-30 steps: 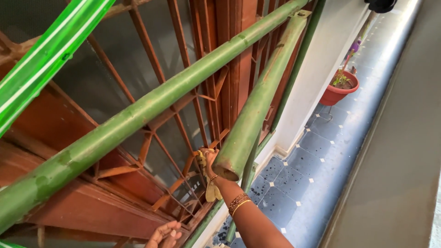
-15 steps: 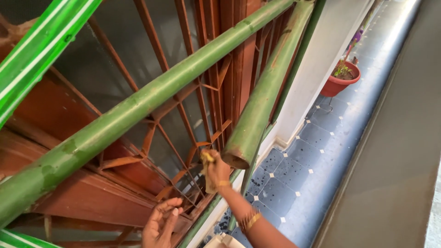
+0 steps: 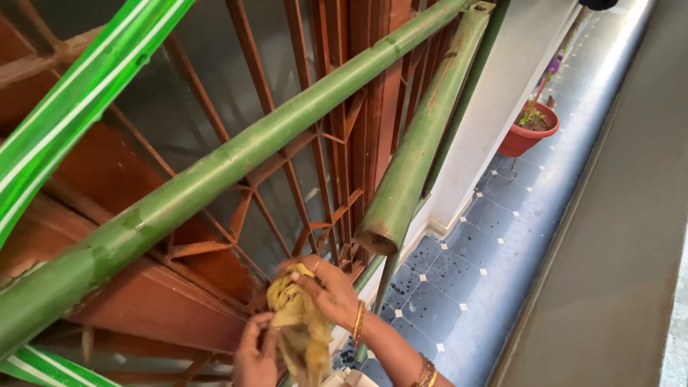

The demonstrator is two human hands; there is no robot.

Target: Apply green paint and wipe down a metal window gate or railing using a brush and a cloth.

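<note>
a yellow rag (image 3: 297,326) is gripped in both hands, right hand (image 3: 326,290) closed on its top, left hand (image 3: 254,351) pinching it lower down, just before the rust-red grille (image 3: 287,179). wiping seems paused; the rag likely must be bunched and pressed back onto the bars.

1. Two pipes (image 3: 236,161) slant in front of the grille (image 3: 315,143).
2. Near, below the pipes, both hands (image 3: 326,287) hold a cloth (image 3: 297,322) between them.
3. Far right, a pot (image 3: 527,132) stands on the floor (image 3: 494,265), beside the wall (image 3: 502,93).
</note>
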